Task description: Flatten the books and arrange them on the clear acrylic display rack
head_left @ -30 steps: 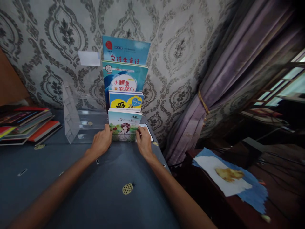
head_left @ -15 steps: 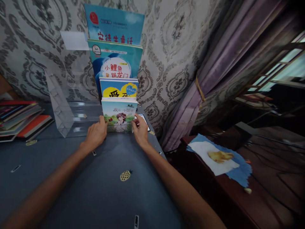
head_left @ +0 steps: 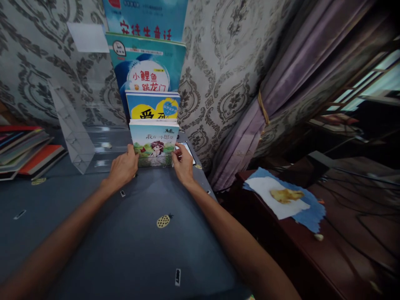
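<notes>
A small book with a child on its cover (head_left: 153,143) stands upright in the front tier of a clear stepped rack (head_left: 71,129). My left hand (head_left: 123,166) has its fingers closed at the book's left edge, and my right hand (head_left: 183,163) pinches its right edge. Behind it, rising in steps, stand a blue and yellow book (head_left: 153,107), a teal book with a white circle (head_left: 148,66) and a blue book (head_left: 146,16). The rack's left part holds no books.
Stacked books (head_left: 28,150) lie at the far left of the blue-grey tablecloth (head_left: 125,241). A phone (head_left: 187,152) lies beyond my right hand. At the right, a brown table (head_left: 300,246) carries a blue cloth (head_left: 312,216) and cables, near a tied curtain (head_left: 246,129).
The view has tilted down a little, so the books and wall appear higher. Both hands stay at the edges of the front book.
</notes>
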`<state>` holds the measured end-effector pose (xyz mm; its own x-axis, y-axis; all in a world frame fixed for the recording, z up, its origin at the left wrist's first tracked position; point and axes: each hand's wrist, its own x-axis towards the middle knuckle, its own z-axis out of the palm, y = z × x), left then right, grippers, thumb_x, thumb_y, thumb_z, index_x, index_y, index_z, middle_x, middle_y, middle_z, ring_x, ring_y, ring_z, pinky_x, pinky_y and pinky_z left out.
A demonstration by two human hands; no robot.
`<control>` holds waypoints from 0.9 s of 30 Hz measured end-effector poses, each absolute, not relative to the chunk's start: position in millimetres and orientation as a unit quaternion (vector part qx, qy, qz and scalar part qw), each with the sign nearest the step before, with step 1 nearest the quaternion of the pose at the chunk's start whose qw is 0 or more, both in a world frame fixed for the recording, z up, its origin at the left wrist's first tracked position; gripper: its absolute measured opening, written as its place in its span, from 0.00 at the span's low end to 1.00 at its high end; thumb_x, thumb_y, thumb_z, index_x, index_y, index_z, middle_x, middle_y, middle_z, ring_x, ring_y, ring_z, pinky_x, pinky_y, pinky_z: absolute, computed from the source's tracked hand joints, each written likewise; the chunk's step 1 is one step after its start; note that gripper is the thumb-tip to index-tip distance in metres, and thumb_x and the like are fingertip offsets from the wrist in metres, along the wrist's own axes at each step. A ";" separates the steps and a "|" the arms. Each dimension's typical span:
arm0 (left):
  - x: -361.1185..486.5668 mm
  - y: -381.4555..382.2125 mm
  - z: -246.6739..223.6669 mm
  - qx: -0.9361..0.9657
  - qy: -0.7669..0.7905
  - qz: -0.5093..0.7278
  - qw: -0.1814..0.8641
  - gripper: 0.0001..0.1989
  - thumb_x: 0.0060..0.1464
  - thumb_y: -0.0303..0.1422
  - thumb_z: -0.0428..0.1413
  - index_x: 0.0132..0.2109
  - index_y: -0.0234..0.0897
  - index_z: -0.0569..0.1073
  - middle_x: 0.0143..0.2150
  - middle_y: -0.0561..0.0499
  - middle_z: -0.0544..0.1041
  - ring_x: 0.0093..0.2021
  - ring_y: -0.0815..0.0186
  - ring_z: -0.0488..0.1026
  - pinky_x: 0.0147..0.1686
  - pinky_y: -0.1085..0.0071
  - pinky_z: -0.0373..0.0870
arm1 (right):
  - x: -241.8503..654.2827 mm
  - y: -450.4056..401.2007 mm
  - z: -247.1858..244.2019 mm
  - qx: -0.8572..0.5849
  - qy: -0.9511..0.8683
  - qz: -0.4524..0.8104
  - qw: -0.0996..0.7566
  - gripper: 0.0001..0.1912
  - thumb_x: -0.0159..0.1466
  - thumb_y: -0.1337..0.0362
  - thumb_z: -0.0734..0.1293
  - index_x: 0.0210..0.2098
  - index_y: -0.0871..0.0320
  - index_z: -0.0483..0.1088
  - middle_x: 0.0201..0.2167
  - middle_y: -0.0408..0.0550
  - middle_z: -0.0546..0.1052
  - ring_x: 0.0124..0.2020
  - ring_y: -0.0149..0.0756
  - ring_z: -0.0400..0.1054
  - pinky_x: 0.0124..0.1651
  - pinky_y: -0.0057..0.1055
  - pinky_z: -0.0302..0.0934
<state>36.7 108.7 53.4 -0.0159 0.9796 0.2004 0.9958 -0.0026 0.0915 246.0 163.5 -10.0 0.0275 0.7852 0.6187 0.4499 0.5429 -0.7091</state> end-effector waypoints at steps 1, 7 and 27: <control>36.7 108.3 54.2 -0.701 -0.705 -0.101 0.041 0.20 0.69 0.36 0.38 0.57 0.28 0.64 0.40 0.33 0.81 0.39 0.50 0.80 0.37 0.61 0.72 | 246.1 163.4 -9.8 -0.456 -0.679 0.151 0.555 0.17 0.67 0.65 0.61 0.55 0.55 0.68 0.36 0.47 0.77 0.36 0.39 0.70 0.42 0.37 0.67; 35.1 107.4 54.3 -0.700 -0.707 -0.089 0.049 0.22 0.70 0.37 0.39 0.61 0.25 0.61 0.41 0.33 0.81 0.40 0.50 0.81 0.39 0.60 0.74 | 246.4 162.3 -10.1 -0.462 -0.674 0.151 0.556 0.15 0.67 0.64 0.62 0.53 0.54 0.69 0.35 0.46 0.77 0.35 0.39 0.71 0.42 0.37 0.66; 33.6 98.8 56.0 -0.709 -0.696 -0.102 0.038 0.21 0.70 0.35 0.40 0.61 0.24 0.62 0.42 0.31 0.80 0.44 0.49 0.80 0.40 0.60 0.74 | 243.7 155.4 -20.1 -0.461 -0.668 0.172 0.558 0.14 0.65 0.64 0.61 0.49 0.58 0.70 0.35 0.47 0.76 0.34 0.39 0.70 0.39 0.35 0.65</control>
<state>33.6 98.8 56.0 0.0095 0.9802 0.1977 0.9958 -0.0272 0.0871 243.7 155.4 -20.1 0.0479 0.8075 0.5880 0.4235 0.5167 -0.7441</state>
